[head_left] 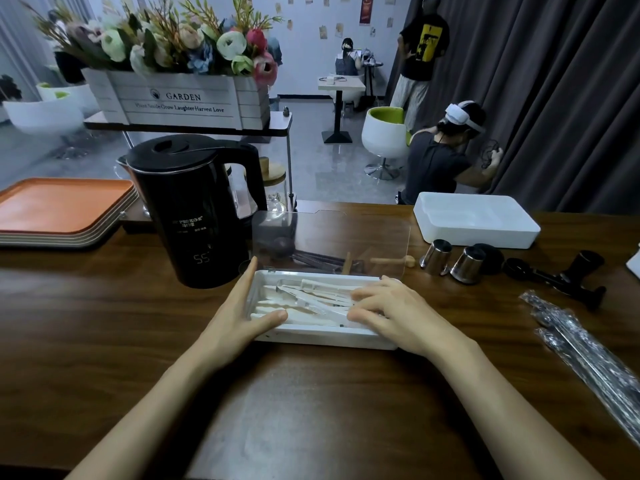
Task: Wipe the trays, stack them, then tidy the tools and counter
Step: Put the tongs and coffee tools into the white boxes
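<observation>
Four orange plastic trays [62, 209] sit stacked at the far left of the brown wooden desk [104, 323], beside one black electric kettle [194, 216]. The left grip [242, 306], fingers straight and released, lies against one shallow white plastic tool box [322, 336]. The right grip [388, 306] rests released on the clear plastic tongs [304, 296] inside. Two steel cups [436, 256] stand further right.

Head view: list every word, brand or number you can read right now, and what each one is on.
"GARDEN": front of the white planter box.
"Plant Smile Grow Laughter Harvest Love": same box, the line below.
"PESKOE": brand on the black kettle, first letter unclear.
"55": lit display low on the kettle.
Too small or blurred: fine print under the kettle brand, the wall posters, the yellow print on the black T-shirt.
</observation>
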